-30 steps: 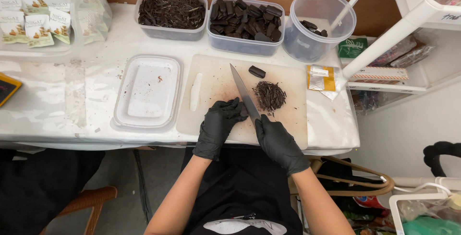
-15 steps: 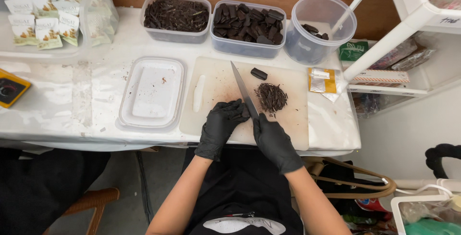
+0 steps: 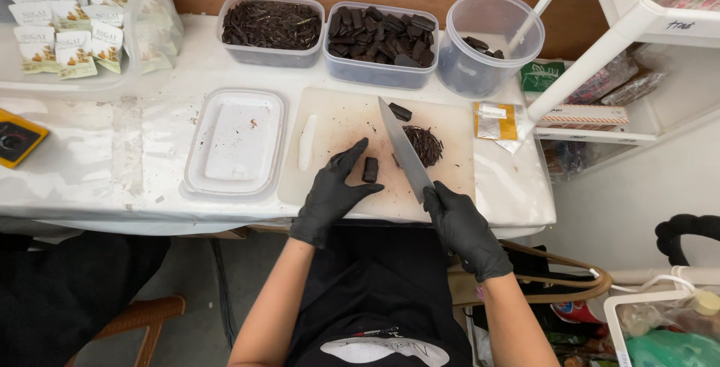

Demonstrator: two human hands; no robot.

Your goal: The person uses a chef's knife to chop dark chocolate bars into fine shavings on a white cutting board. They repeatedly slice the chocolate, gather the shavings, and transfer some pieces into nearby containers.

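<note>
On the white cutting board [image 3: 330, 123], at the near edge of the table, the work is shifting: half a second ago both gloved hands were crowded together beside the pile of dark shreds [image 3: 426, 144]; now they are standing apart. The left hand [image 3: 335, 189] is sitting left of the blade with a small dark block [image 3: 370, 169] pinched between thumb and fingertips, the block resting on the board. That block is showing here for the first time in this run of pictures, so a fresh piece is probably being lined up for slicing. The right hand [image 3: 459, 221] is clenched round the handle of the knife [image 3: 403, 149], the long blade angling up and away across the board, its tip near a second dark block [image 3: 400, 111] lying loose by the far edge.

The pinched block is looking short, squarish, matte and near-black, uncut as far as can be told. The shreds are lying in a loose heap just right of the blade. Behind the board a tub of shreds [image 3: 271, 29], a tub of dark chunks [image 3: 382, 41] and a round tub [image 3: 489, 43] are standing in a row; an empty white tray [image 3: 237, 142] is lying to the left
</note>
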